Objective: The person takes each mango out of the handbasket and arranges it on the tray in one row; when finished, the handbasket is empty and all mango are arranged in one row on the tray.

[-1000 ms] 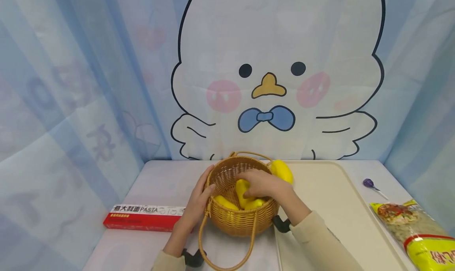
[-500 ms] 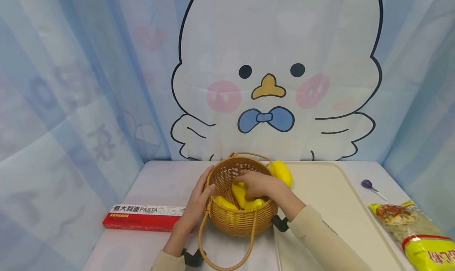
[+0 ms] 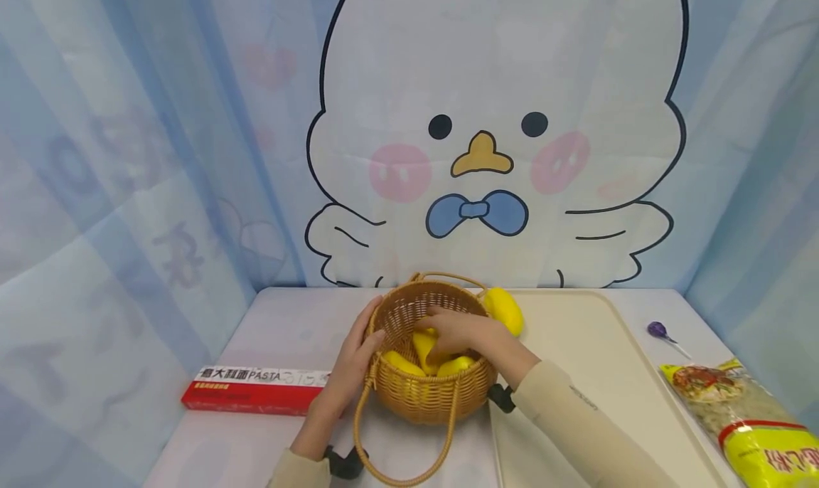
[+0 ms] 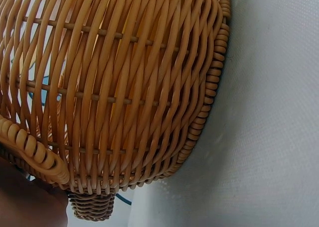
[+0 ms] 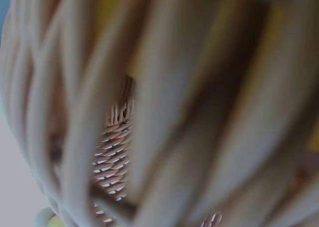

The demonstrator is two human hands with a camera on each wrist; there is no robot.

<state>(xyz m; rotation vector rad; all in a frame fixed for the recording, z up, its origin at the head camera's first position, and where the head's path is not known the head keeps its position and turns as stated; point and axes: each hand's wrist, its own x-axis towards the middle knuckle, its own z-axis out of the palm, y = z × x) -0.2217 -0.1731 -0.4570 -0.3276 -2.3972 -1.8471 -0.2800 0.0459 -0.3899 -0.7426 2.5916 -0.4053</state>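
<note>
A round wicker basket (image 3: 425,399) stands on the table, tipped so its mouth faces me. My left hand (image 3: 352,353) holds its left side, thumb at the rim. Inside it, my right hand (image 3: 457,331) grips a smooth, elongated yellow fruit (image 3: 424,346), its fingertips partly hidden. Two more yellow fruits, one at the left (image 3: 399,362) and one at the right (image 3: 456,366), lie against the near wall. The left wrist view shows the woven side (image 4: 124,87) and part of my hand (image 4: 30,202). Blurred weave (image 5: 164,112) fills the right wrist view, yellow showing through its gaps.
Another yellow fruit (image 3: 503,310) lies behind the basket's right side, over a beige tray (image 3: 576,388). A red-and-white pasta box (image 3: 256,395) is at left. To the right are a purple lollipop (image 3: 657,329) and a noodle bag (image 3: 736,417). A basket handle (image 3: 409,481) hangs forward.
My right hand has moved slightly left and deeper into the basket, and the gripped yellow fruit has shifted left and down with it. My left hand keeps its place on the basket.
</note>
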